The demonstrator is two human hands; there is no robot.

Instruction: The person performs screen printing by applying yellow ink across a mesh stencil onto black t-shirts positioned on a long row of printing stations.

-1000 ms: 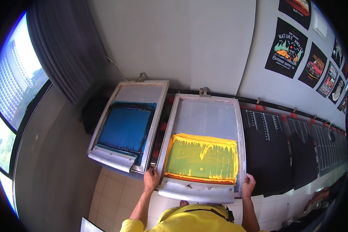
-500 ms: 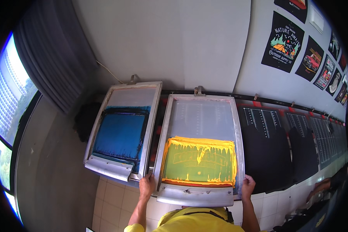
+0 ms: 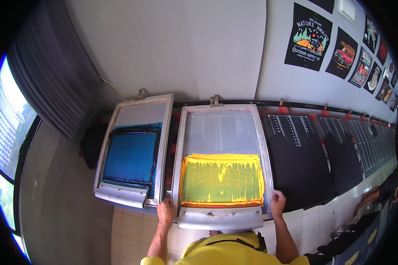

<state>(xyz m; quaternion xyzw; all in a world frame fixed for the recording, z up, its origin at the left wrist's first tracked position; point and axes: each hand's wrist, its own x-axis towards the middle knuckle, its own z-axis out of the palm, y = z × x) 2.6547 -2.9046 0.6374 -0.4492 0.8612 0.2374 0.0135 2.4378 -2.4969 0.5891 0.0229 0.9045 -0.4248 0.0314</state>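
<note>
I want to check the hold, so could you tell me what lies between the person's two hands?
In the head view, the near metal edge of the yellow-inked screen frame spans between left hand and right hand.

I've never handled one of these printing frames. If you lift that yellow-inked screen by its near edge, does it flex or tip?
Probably stiff: the yellow-inked screen has a metal-looking frame, and the left hand and right hand grip its near corners. It likely swings rather than tips, since a clamp seems to hold its far edge. The wet ink may run if tilted steeply.

Yellow-inked screen frame lower and flatter than before, both hands unmoved.
</note>
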